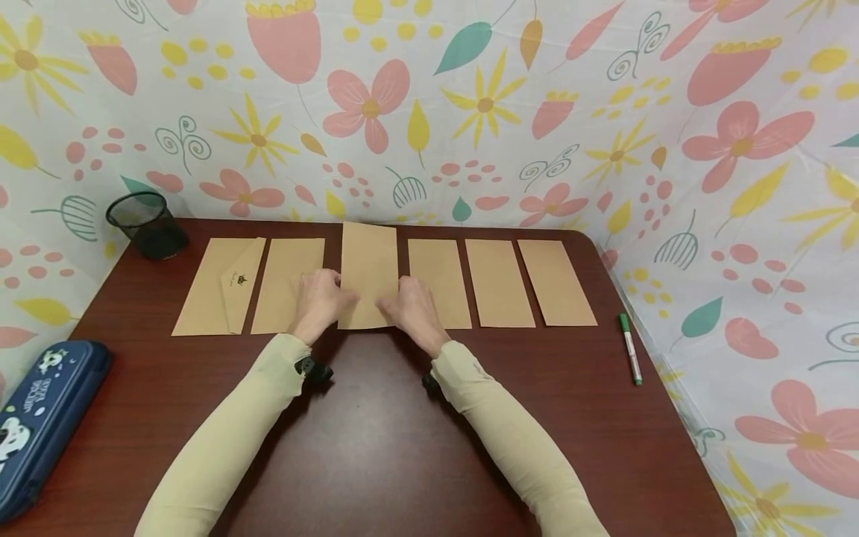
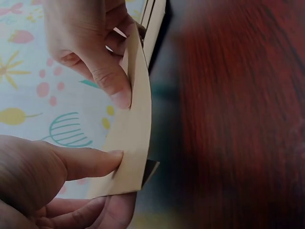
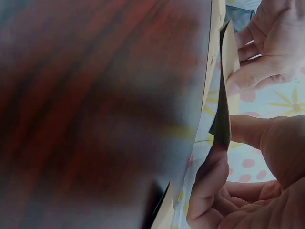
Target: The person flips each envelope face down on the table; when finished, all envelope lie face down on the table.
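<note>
A plain brown kraft-paper envelope [image 1: 368,261] is raised off the table in the middle of a row of similar ones. By its lower left edge my left hand [image 1: 321,300] pinches it, thumb in front and fingers behind, as the left wrist view shows. My right hand [image 1: 417,309] grips the opposite lower edge the same way. Between the hands the envelope [image 2: 136,129] bows slightly, and a dark inner side shows at one end. From the right wrist view the envelope [image 3: 231,57] is seen nearly edge-on, clear of the tabletop.
Two envelopes [image 1: 218,291] lie to the left, the outermost showing a flap [image 1: 240,282] with a small crown mark. Three more envelopes [image 1: 499,283] lie to the right. Around them are a black mesh pen cup [image 1: 149,227], a blue pencil case [image 1: 50,418] and a green-capped marker [image 1: 631,350].
</note>
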Tool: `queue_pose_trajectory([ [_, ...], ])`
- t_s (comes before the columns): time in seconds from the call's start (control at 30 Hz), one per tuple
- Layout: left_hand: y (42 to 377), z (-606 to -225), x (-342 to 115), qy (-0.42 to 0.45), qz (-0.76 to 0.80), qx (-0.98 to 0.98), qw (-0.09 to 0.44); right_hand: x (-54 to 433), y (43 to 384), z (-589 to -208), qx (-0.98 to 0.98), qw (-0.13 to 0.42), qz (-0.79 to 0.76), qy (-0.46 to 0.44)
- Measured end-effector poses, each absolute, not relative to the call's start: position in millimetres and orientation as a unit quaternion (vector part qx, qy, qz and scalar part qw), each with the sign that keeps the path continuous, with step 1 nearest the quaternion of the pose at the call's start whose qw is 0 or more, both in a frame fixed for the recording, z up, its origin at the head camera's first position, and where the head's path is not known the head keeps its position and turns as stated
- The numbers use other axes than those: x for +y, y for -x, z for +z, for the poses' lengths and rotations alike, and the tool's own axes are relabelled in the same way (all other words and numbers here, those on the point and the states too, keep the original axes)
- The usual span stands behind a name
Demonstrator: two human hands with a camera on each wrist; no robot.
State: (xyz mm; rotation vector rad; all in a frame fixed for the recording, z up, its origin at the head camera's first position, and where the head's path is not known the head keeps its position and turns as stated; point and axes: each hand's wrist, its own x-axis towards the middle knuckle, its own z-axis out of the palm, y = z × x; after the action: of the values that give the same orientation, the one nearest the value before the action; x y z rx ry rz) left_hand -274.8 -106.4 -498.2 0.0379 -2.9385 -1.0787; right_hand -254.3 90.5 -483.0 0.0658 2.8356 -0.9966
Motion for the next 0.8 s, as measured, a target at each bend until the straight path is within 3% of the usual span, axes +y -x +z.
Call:
queue_pose_trajectory([
  [0.17,284,-507,-104,-0.030,-0.333,-0.942,-0.025,86,243,-456,0.937,0.112,-0.330,-0.037],
  [0.37,286,-500,-101,-0.028,-0.323,-0.943,-0.075,86,243,-456,0.947,0.106,-0.304,-0.018],
  [0.6,277,-481,-94,-0.032,-0.319,-0.942,-0.096,89,264,-485,0.954,0.111,-0.280,-0.008],
  [0.67,281,-487,-96,-0.032,-0.318,-0.943,-0.091,89,268,-486,0.953,0.123,-0.277,-0.012],
  [0.8,290,-500,-99,-0.025,-0.305,-0.949,-0.083,91,284,-515,0.962,0.096,-0.256,0.007],
])
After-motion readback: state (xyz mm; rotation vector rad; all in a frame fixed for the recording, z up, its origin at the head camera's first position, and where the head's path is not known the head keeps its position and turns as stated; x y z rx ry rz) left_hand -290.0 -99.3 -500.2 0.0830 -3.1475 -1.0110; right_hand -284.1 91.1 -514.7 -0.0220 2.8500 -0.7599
